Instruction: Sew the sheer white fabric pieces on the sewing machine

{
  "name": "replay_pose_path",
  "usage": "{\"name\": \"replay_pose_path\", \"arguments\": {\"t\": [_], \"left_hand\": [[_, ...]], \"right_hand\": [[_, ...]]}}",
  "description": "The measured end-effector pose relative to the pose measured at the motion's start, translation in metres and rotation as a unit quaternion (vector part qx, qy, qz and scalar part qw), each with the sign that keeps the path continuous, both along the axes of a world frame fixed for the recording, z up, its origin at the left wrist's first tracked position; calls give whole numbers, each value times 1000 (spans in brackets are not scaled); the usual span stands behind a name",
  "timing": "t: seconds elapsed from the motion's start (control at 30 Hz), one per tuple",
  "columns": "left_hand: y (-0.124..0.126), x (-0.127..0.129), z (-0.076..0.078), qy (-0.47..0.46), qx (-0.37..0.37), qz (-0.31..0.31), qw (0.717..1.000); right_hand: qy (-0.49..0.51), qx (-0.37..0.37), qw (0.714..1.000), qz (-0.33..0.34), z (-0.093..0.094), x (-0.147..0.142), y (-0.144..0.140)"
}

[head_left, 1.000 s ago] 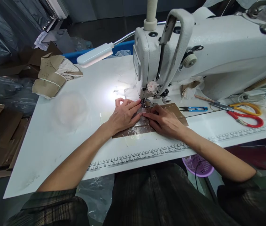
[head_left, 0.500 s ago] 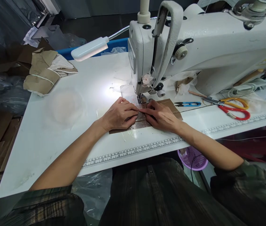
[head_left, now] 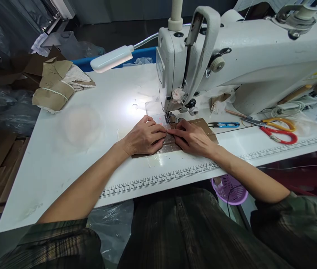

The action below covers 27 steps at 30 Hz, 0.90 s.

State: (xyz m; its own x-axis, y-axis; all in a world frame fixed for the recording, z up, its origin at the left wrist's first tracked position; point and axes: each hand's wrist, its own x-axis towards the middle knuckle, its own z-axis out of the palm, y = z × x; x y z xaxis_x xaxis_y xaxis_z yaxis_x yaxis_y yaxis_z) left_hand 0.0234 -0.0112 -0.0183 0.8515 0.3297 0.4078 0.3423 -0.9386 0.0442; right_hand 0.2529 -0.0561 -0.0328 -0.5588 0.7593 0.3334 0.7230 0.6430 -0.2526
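Note:
A white sewing machine [head_left: 245,63] stands on a white table [head_left: 91,149]. A flat brown piece covered in clear plastic [head_left: 172,144] lies in front of its needle and presser foot [head_left: 171,117]. My left hand [head_left: 144,136] presses flat on the piece's left part, fingers pointing right toward the needle. My right hand [head_left: 193,138] lies on the right part, fingertips meeting the left hand's just before the presser foot. Both hands hold the piece down against the table.
Blue thread snips [head_left: 223,124] and red-and-yellow scissors [head_left: 277,130] lie right of the hands. A gooseneck lamp [head_left: 112,58] lights the needle area. A bundle of brown paper pieces [head_left: 56,87] sits at the table's far left. A purple basket [head_left: 230,188] hangs below the table edge with its printed ruler [head_left: 161,177].
The view shifted slightly. Both hands stay on the brown piece, having drawn a little closer together in front of the presser foot.

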Motion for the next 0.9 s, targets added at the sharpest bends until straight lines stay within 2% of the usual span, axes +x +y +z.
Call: {"name": "replay_pose_path", "arguments": {"t": [0.43, 0.67, 0.9], "left_hand": [[0, 0, 0, -13, 26, -4, 1000], [-3, 1, 3, -29, 9, 6, 1000], [-4, 2, 8, 2, -1, 31, 1000]], "right_hand": [[-4, 3, 1000, 3, 1, 1, 1], [-16, 3, 1000, -12, 2, -2, 0], [-44, -13, 999, -21, 6, -4, -1]]}}
